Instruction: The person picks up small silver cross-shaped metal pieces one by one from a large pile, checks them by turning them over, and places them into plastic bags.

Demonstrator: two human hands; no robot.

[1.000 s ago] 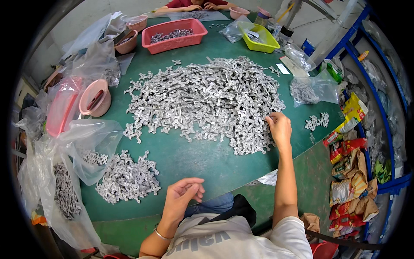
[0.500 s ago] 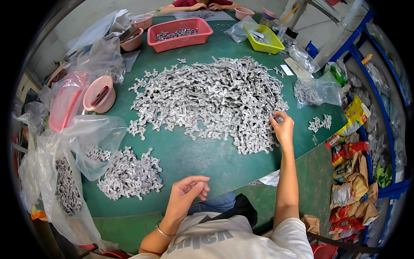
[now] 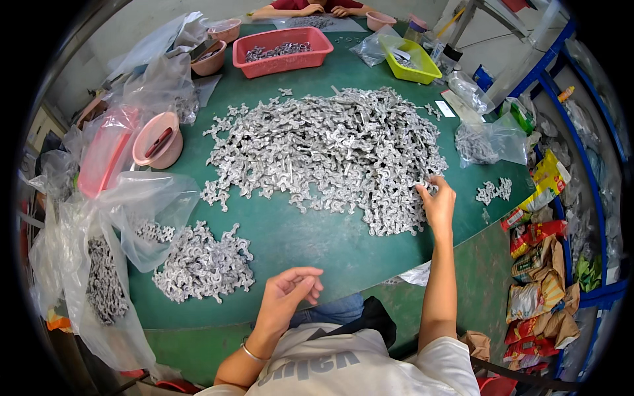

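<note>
A wide heap of small grey metal parts [image 3: 317, 152], with rounded, forked shapes, covers the middle of the green table. At its right edge, my right hand [image 3: 438, 202] pinches a small metal part between thumb and fingers; the part is mostly hidden by the fingertips. My left hand [image 3: 290, 290] hovers over the table's near edge, fingers loosely curved and apart, holding nothing. A smaller pile of the same metal parts [image 3: 205, 264] lies to its left. A few loose metal parts [image 3: 494, 190] lie right of my right hand.
Clear plastic bags [image 3: 152, 211], some with parts inside, crowd the left side near a pink bowl [image 3: 170, 149]. A red tray [image 3: 284, 61] and a yellow-green basket [image 3: 413, 63] stand at the back. Opposite sits a person [image 3: 314, 9]. Blue shelving [image 3: 584, 145] rises at right.
My right hand has shifted slightly down along the heap's right edge, its fingers still on the parts. My left hand stays nearly in place. The whole view has shifted a little.
</note>
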